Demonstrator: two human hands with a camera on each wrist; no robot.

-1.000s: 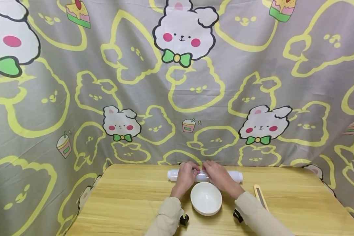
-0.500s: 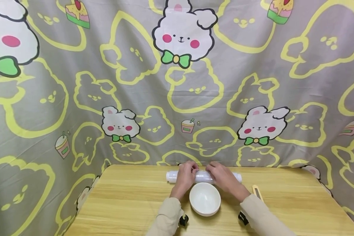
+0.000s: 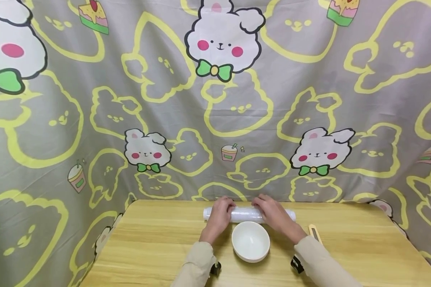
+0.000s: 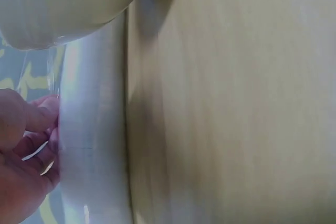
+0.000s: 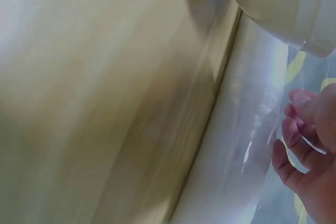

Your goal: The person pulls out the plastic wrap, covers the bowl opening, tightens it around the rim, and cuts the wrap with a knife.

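A: What do I have on the head view?

B: I see the roll of clear film (image 3: 245,214) lying crosswise at the far side of the bench (image 3: 154,231), its white ends sticking out past both hands.

A: And the hands themselves?

B: They're apart. I have the left hand (image 3: 220,215) over the left half of the roll and the right hand (image 3: 271,212) over the right half, with a bare stretch of film between them.

A: Clamped on anything?

B: On the left wrist view I see bent fingers and a thumb meeting them at the roll's far edge. On the right wrist view I see curved fingers at that same edge, thumb close to the index. I can't tell whether either pinches the film.

A: What's around the roll?

B: I see a white bowl (image 3: 250,243) upright just on the near side, between the forearms. Right of the roll lies a slim yellow-edged tool (image 3: 313,231), partly hidden by the right sleeve (image 3: 321,259).

A: Behind it all?

B: I get a grey curtain (image 3: 237,93) printed with rabbits and yellow outlines.
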